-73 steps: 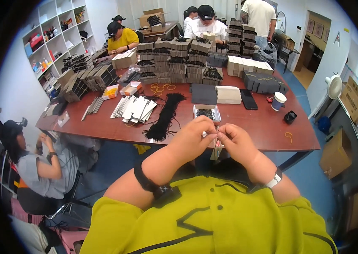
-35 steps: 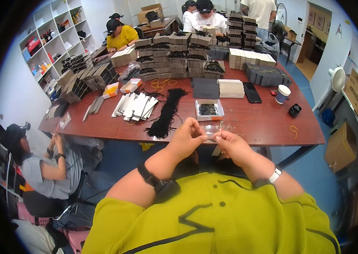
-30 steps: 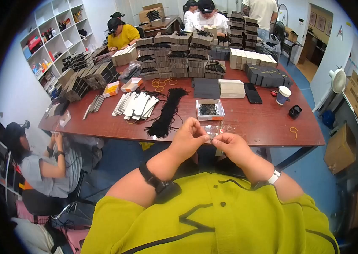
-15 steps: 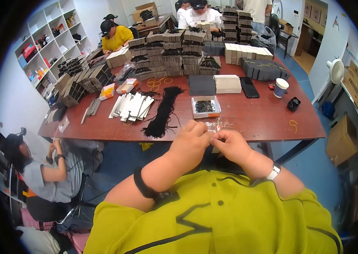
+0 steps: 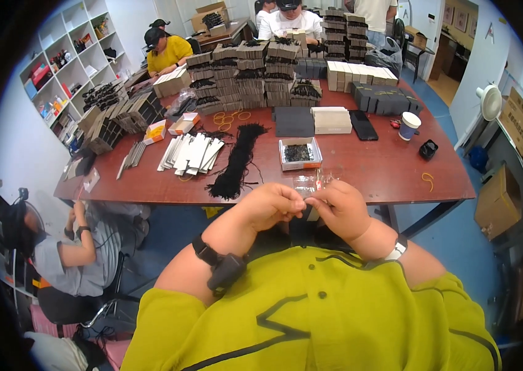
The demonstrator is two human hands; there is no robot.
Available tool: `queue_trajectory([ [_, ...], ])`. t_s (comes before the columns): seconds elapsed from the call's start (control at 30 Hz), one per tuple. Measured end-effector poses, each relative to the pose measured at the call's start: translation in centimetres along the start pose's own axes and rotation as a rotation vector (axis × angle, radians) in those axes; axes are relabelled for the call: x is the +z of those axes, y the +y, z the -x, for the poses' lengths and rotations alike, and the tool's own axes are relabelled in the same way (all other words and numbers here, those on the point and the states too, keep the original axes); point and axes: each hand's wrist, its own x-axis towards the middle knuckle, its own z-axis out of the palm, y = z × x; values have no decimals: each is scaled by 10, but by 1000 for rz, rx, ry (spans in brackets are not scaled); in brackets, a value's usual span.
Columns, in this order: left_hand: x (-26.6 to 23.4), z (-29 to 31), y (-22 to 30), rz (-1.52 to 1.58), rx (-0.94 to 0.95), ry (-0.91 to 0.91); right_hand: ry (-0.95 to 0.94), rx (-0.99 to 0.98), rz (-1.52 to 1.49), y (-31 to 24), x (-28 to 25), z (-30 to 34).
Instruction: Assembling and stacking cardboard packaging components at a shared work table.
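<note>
My left hand (image 5: 272, 205) and my right hand (image 5: 341, 209) meet in front of the table's near edge, each with thumb and fingertips pinched. Whatever sits between the fingertips is too small to make out. Just beyond them lies a small clear plastic bag (image 5: 304, 183) with a few tiny pieces beside it. Farther in stands an open small box (image 5: 299, 164) holding many small dark pieces. Left of that, a thick bundle of black cords (image 5: 239, 159) stretches across the tabletop. A heap of white card strips (image 5: 191, 153) is farther left.
On the red-brown table (image 5: 366, 167) are tall stacks of grey cards (image 5: 236, 74), dark flat boxes (image 5: 294, 122), a white stack (image 5: 332, 121), a black phone (image 5: 364, 127) and a paper cup (image 5: 408, 127). A seated person (image 5: 79, 253) works at the left; others sit beyond the stacks.
My left hand has turned and lowered slightly, its fingers now more in view, and the black wrist device shows more fully. My right hand has shifted slightly; both stay pinched close together.
</note>
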Motion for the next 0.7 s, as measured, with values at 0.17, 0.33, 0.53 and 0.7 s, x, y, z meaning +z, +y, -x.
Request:
queue_trajectory([
  [0.17, 37, -26, -3, 732, 395, 139, 272, 68, -137, -8, 17, 2],
  [0.33, 50, -47, -12, 402, 664, 411, 256, 546, -886, -4, 22, -1],
  [0.53, 39, -39, -14, -210, 980, 360, 255, 891, -1736, 10, 17, -3],
  [0.7, 31, -23, -2, -244, 770, 278, 170, 710, -1193, 11, 10, -5],
])
